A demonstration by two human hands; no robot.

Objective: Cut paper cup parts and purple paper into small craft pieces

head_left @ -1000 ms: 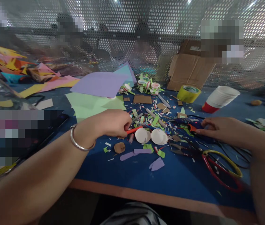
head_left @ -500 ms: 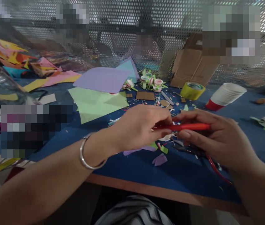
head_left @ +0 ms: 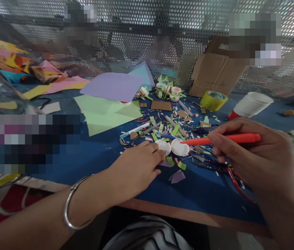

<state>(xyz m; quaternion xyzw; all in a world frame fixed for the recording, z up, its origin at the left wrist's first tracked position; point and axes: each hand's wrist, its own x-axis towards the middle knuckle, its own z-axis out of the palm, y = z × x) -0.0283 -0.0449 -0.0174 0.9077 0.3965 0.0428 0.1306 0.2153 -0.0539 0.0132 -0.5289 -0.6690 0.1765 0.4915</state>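
Note:
My right hand [head_left: 261, 159] grips a red felt-tip pen [head_left: 235, 139] in a writing hold. The pen's uncapped tip points left and meets the edge of a small white round cup bottom [head_left: 180, 148]; whether it presses on it I cannot tell. A similar white disc [head_left: 164, 147] sits just to the left, partly covered by the fingers of my left hand [head_left: 133, 166]. That hand rests low on the table with its fingers loosely bent and the thumb apart. Paper scraps [head_left: 177, 176] and red-handled scissors [head_left: 235, 180] lie near both hands.
Green [head_left: 107, 116] and purple sheets [head_left: 112, 86] lie at the back left. Beyond the scraps are yellow tape [head_left: 213, 100], stacked paper cups [head_left: 253, 103], cardboard [head_left: 216, 74] and several small green-trimmed cup pieces [head_left: 175, 93]. A white marker [head_left: 136, 130] lies among cuttings.
My hands have moved apart. The left has gone down to the white discs and let go of the pen's end; the right now holds the pen alone, its tip exposed.

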